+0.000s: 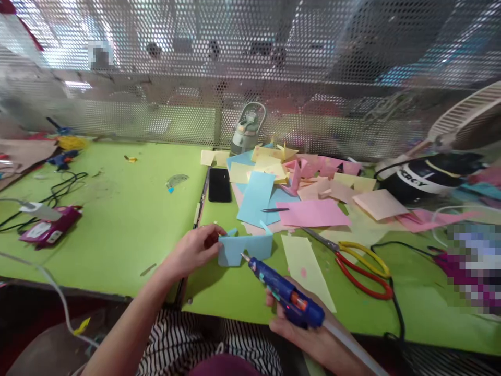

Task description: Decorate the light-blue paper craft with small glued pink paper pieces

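Note:
My left hand (199,248) pinches the left end of a folded light-blue paper piece (258,246), which stands on the green table. A blue hot glue gun (284,292) lies in my right hand (297,326), with a long glue stick trailing from its rear. Its metal nozzle points up and left, at the lower edge of the paper piece; whether it touches, I cannot tell. Just behind the piece are a flat light-blue paper sheet (256,196), dark tweezers (275,210) and a pink sheet (317,213). To the right rests a pale yellow strip (307,269).
Scissors (352,258) with red and yellow handles lie at right. A black phone (219,185), a bottle (246,137) and piled coloured papers (270,167) sit farther back. A fan (465,120) stands at right. Magenta power strip (52,227) and cords lie left; a perforated metal screen (156,104) closes the back.

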### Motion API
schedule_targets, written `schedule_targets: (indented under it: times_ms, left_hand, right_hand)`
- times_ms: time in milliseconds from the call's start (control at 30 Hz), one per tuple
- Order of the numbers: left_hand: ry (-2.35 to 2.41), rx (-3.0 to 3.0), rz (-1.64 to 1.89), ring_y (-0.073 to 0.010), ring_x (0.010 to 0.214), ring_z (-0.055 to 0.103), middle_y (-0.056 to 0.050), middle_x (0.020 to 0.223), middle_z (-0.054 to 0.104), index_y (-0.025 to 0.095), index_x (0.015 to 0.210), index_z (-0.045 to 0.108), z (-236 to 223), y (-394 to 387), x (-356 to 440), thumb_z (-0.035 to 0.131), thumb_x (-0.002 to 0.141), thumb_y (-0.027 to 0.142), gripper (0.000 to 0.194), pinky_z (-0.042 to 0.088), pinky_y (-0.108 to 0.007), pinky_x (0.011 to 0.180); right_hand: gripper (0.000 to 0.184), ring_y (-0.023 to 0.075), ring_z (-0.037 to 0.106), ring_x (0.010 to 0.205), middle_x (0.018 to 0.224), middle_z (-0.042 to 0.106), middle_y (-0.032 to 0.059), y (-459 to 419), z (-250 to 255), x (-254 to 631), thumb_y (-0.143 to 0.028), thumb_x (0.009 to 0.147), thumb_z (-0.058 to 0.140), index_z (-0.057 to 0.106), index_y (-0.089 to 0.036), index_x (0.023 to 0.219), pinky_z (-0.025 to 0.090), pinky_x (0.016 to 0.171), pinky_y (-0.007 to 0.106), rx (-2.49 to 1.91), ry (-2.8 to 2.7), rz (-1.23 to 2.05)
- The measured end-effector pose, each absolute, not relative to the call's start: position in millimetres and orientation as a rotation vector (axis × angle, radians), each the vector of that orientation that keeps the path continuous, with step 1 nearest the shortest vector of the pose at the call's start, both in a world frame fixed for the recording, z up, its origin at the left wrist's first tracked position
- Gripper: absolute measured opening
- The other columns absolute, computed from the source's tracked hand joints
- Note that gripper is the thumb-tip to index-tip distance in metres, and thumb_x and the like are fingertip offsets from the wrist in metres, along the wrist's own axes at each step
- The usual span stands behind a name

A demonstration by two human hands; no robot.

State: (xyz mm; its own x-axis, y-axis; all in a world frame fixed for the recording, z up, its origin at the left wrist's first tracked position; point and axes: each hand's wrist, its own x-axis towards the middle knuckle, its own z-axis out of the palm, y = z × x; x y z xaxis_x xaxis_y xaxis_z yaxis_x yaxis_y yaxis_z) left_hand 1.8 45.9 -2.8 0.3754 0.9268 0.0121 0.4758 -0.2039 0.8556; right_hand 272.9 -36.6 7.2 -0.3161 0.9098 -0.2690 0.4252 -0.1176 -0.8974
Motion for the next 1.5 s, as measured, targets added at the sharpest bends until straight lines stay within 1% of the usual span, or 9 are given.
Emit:
schedule_targets:
  times_ms: [233,400,500,567,633,800,1167,1333,1500]
  left_hand:
    - [1.249,1.785,0.722,-0.0171,0.075,0.058,-0.001,0.083,0.063,0.020,0.108,0.053,-10.9,47.5,0.3,0.049,0.089,0.025,0.020,0.046,-0.032,0.069]
    - [1.243,1.831,0.697,-0.0166,0.074,0.058,-0.001,0.082,0.064,0.021,0.106,0.054,-7.3,45.7,0.2,0.049,0.090,0.026,0.017,0.045,-0.030,0.068]
    - [1.248,1.837,0.731,-0.0160,0.073,0.058,-0.001,0.080,0.063,0.021,0.104,0.056,-5.6,45.0,0.6,0.049,0.091,0.025,0.016,0.045,-0.030,0.067]
    - [1.248,1.824,0.758,-0.0155,0.072,0.057,0.000,0.080,0.063,0.020,0.103,0.058,-6.3,45.5,0.9,0.050,0.091,0.025,0.015,0.045,-0.029,0.066]
    - [1.242,1.809,0.784,-0.0146,0.070,0.056,0.000,0.079,0.063,0.020,0.103,0.059,-8.3,46.8,0.9,0.051,0.090,0.025,0.016,0.044,-0.028,0.064]
    - [1.237,1.786,0.830,-0.0140,0.070,0.056,-0.001,0.082,0.065,0.019,0.106,0.061,-12.1,50.8,0.4,0.051,0.089,0.022,0.020,0.042,-0.028,0.064]
    - [1.202,1.763,0.774,-0.0136,0.073,0.062,-0.002,0.087,0.069,0.018,0.110,0.061,-9.6,50.1,3.2,0.053,0.085,0.015,0.027,0.048,-0.028,0.069]
    - [1.227,1.769,0.704,-0.0159,0.075,0.063,-0.003,0.091,0.069,0.018,0.129,0.049,-10.6,46.7,5.7,0.062,0.082,0.024,0.049,0.048,-0.030,0.069]
    - [1.236,1.834,0.668,-0.0177,0.078,0.063,-0.002,0.085,0.068,0.017,0.133,0.046,-9.6,45.7,8.8,0.060,0.084,0.022,0.051,0.047,-0.031,0.072]
  right_hand:
    - [0.043,0.0165,0.063,0.068,0.085,0.070,0.0016,-42.6,10.3,275.5,-0.048,0.071,0.075,0.064,-0.025,0.105,0.056,0.066,0.031,-1.587,-1.602,1.374]
    - [0.042,0.0224,0.066,0.093,0.098,0.070,0.0062,-42.2,24.4,275.4,-0.056,0.082,0.065,0.065,-0.024,0.109,0.055,0.087,0.037,-1.545,-1.510,1.270]
    - [0.043,0.0163,0.062,0.074,0.092,0.067,0.0042,-41.7,29.2,274.3,-0.057,0.081,0.066,0.064,-0.024,0.108,0.055,0.069,0.031,-1.494,-1.464,1.405]
    - [0.046,0.0112,0.053,0.060,0.089,0.064,0.0033,-42.8,29.9,271.1,-0.058,0.079,0.068,0.062,-0.022,0.107,0.049,0.054,0.027,-1.457,-1.407,1.506]
    - [0.046,0.0097,0.048,0.056,0.088,0.063,0.0030,-44.8,29.5,266.7,-0.058,0.079,0.068,0.062,-0.021,0.106,0.045,0.050,0.026,-1.461,-1.386,1.506]
    - [0.042,0.0128,0.048,0.057,0.064,0.052,-0.0034,-43.1,24.4,257.6,-0.060,0.083,0.062,0.063,-0.023,0.104,0.043,0.053,0.026,-1.580,-1.549,1.364]
    - [0.044,0.0131,0.055,0.056,0.080,0.067,0.0032,-25.9,8.8,234.8,-0.058,0.075,0.068,0.067,-0.020,0.098,0.045,0.047,0.025,-1.692,-1.595,1.367]
    - [0.043,0.0147,0.059,0.056,0.076,0.068,0.0026,-23.5,10.9,232.6,-0.056,0.076,0.067,0.067,-0.020,0.098,0.047,0.047,0.026,-1.721,-1.603,1.304]
    - [0.037,0.0203,0.067,0.067,0.077,0.073,0.0040,-21.7,12.7,228.6,-0.052,0.071,0.070,0.069,-0.020,0.091,0.056,0.060,0.030,-1.784,-1.615,1.244]
